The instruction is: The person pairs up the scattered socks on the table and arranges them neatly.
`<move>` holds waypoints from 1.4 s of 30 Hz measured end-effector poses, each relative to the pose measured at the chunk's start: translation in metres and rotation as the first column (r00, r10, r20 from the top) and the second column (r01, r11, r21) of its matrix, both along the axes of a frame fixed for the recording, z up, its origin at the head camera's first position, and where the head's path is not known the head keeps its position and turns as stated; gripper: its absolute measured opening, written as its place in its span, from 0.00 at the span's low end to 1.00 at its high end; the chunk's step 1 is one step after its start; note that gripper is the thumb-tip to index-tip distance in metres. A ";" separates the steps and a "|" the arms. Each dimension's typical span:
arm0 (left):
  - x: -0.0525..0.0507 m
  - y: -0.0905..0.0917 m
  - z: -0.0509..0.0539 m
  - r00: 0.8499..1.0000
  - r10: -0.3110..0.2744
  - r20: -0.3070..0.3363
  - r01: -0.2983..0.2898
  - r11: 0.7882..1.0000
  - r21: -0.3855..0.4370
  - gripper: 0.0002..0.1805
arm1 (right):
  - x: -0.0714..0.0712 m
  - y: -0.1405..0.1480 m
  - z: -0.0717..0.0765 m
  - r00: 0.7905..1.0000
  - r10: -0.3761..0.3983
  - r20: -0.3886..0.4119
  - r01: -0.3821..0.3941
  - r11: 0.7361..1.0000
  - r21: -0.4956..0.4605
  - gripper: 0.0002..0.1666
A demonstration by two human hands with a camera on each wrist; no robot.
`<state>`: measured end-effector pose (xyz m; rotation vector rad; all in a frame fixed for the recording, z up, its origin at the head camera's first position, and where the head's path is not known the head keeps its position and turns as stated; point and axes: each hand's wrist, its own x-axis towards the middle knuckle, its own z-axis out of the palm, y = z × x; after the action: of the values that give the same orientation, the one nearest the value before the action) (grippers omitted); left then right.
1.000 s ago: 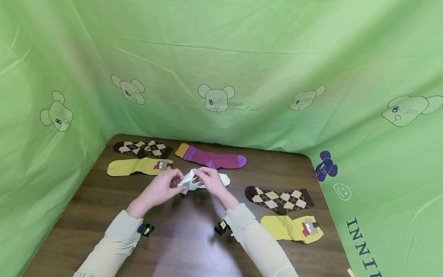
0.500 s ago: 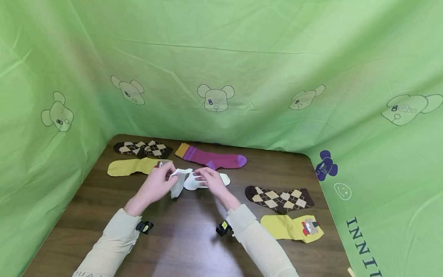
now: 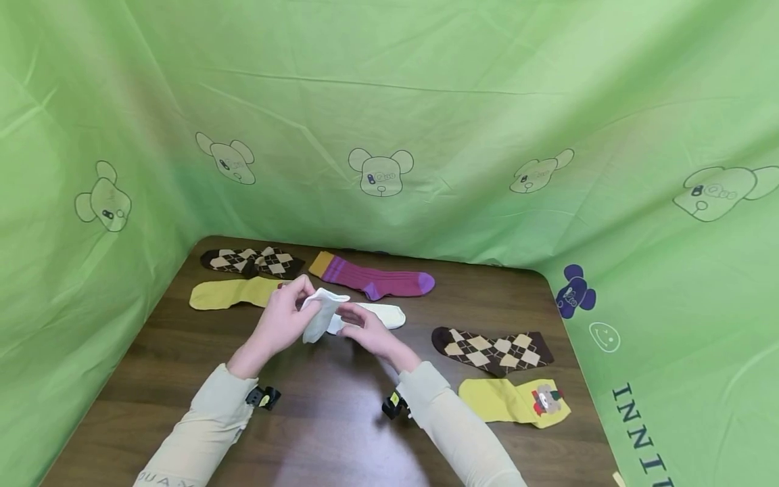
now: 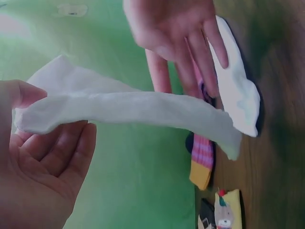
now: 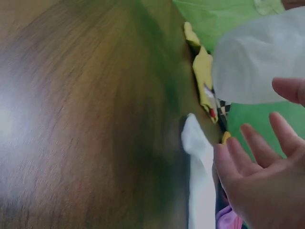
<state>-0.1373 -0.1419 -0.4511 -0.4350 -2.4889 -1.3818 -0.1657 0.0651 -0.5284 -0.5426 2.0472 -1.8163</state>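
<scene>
A white sock (image 3: 320,318) hangs over the middle of the table, its cuff pinched between thumb and fingers of the left hand (image 3: 282,316). In the left wrist view the held sock (image 4: 143,109) stretches sideways from the left hand (image 4: 47,157). Close to its right side is the right hand (image 3: 372,331), fingers spread and apart, gripping nothing in the right wrist view, where the hand (image 5: 267,176) is beside the raised sock (image 5: 262,57). Another white sock (image 3: 387,314) lies flat on the table beneath and behind the right hand.
A purple sock (image 3: 389,283) lies at the back. At the back left are an argyle sock (image 3: 274,262) and a yellow one (image 3: 222,295); on the right, another argyle sock (image 3: 487,350) and yellow sock (image 3: 493,400). Green cloth (image 3: 377,81) surrounds the wooden table (image 3: 328,433).
The right hand has let go of the raised sock's cuff and its fingers have spread. The left hand has drawn the sock left, then lifted it slightly, with the cuff turned upward.
</scene>
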 end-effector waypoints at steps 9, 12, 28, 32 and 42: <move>0.001 0.013 0.005 0.998 -0.054 -0.008 0.055 0.995 0.084 0.10 | 0.001 0.002 -0.006 1.000 0.008 -0.017 -0.007 0.998 0.070 0.22; 0.001 0.015 0.006 0.999 -0.044 -0.004 0.044 0.994 0.103 0.09 | 0.006 0.004 0.002 1.000 0.007 0.009 -0.008 0.995 0.104 0.18; -0.003 0.011 -0.004 0.998 -0.051 0.033 0.049 0.997 0.066 0.13 | 0.014 0.020 0.024 0.989 -0.101 0.108 0.100 0.995 0.013 0.10; -0.004 0.008 -0.008 0.996 -0.062 0.057 0.059 0.997 0.057 0.09 | 0.013 0.023 0.027 0.985 -0.153 0.075 0.153 0.988 0.006 0.09; -0.006 0.006 -0.013 0.995 -0.088 0.053 0.084 0.993 0.081 0.06 | 0.009 0.029 0.031 0.955 -0.286 0.082 0.292 0.954 -0.064 0.06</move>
<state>-0.1437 -0.1364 -0.4641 -0.4983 -2.4761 -1.5397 -0.1567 0.0939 -0.4976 -0.1980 2.1053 -2.0507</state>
